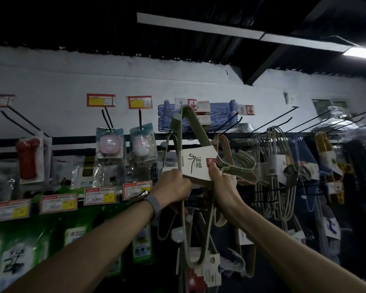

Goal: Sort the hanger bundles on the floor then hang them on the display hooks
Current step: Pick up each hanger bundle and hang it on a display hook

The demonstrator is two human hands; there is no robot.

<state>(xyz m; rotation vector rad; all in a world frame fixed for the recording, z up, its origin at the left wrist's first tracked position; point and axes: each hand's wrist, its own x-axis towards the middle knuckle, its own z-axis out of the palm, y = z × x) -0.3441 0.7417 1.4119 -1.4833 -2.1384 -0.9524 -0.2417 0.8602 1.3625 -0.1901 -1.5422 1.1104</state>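
An olive-green hanger bundle (183, 132) with a white paper sleeve (195, 163) is raised in front of the display wall. My left hand (173, 186) grips its left side under the sleeve. My right hand (221, 182) holds its right side, thumb pressed on the sleeve. The bundle's hook ends (239, 163) point right, toward the black display hooks (228, 123). Another green bundle (199, 246) dangles lower down, between my forearms.
Blue hangers (218, 117) lie stacked high on the wall. Grey wire hangers (270, 166) and other packaged bundles hang to the right. Bare black hooks (292, 118) jut out at upper right. To the left hang packaged goods (109, 142) and price tags (99, 195).
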